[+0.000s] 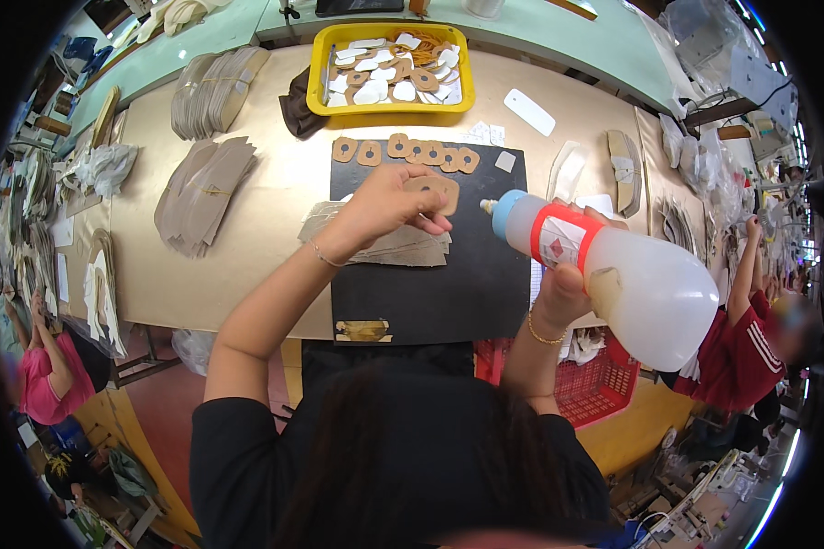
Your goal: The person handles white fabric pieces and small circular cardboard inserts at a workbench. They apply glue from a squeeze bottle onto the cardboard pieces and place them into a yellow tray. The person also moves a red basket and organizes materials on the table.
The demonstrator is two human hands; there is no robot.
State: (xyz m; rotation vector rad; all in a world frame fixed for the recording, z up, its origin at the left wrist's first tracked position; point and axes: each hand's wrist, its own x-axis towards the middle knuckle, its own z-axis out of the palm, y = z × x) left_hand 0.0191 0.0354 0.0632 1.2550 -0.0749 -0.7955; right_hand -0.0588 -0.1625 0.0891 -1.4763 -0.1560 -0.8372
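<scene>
My left hand (395, 203) is closed on a small tan patch with a hole (447, 194), held above the black mat (485, 302). Tilted on its side in my right hand (566, 291) is a translucent squeeze bottle (664, 297) with a blue cap and a red band. Its nozzle points left toward the patch, apart from it. Several similar tan patches (426, 152) lie in a row along the mat's far edge. Under my left wrist lies a fanned stack of grey-beige cut pieces (412, 249), partly hidden by the hand.
A yellow tray (392, 112) of white and tan pieces stands at the far side. Bundles of beige pieces (206, 197) lie left, more (624, 174) right. A red basket (604, 389) is below the table's right edge. Other people work on both sides.
</scene>
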